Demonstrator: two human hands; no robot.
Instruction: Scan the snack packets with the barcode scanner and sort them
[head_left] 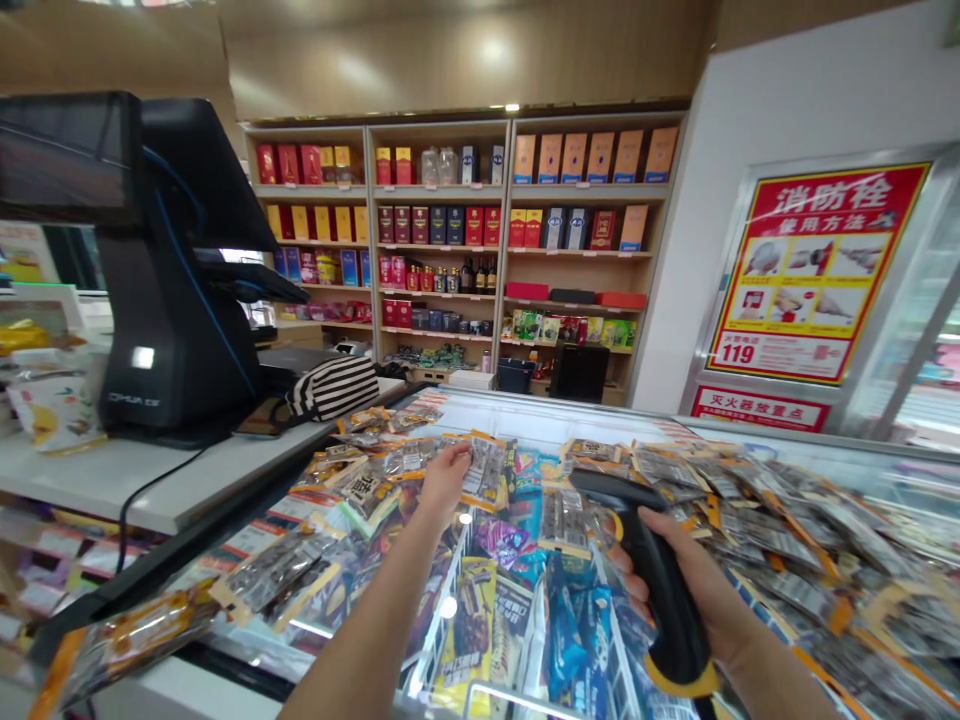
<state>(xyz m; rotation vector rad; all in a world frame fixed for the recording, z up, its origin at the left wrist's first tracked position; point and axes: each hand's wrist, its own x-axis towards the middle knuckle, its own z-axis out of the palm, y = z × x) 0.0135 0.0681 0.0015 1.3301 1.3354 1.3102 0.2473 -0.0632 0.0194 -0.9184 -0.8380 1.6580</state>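
My left hand (448, 475) pinches the edge of a snack packet (486, 472) with orange borders, above the glass top of a freezer. Wrapped round the grip of a black and yellow barcode scanner (660, 575) is my right hand (679, 550); the scanner's head points left. Just left of the scanner is another snack packet (565, 520); whether my right fingers touch it I cannot tell. A large heap of similar packets (787, 530) lies to the right, and a looser pile (367, 485) to the left. Ice cream packs (472, 620) show through the glass below.
A black checkout terminal (180, 270) stands on the white counter (150, 485) at left, near a striped pouch (335, 387). One packet (135, 640) lies at the freezer's front left corner. Shelves (442, 245) of boxes line the back wall, with a red poster (817, 270) at right.
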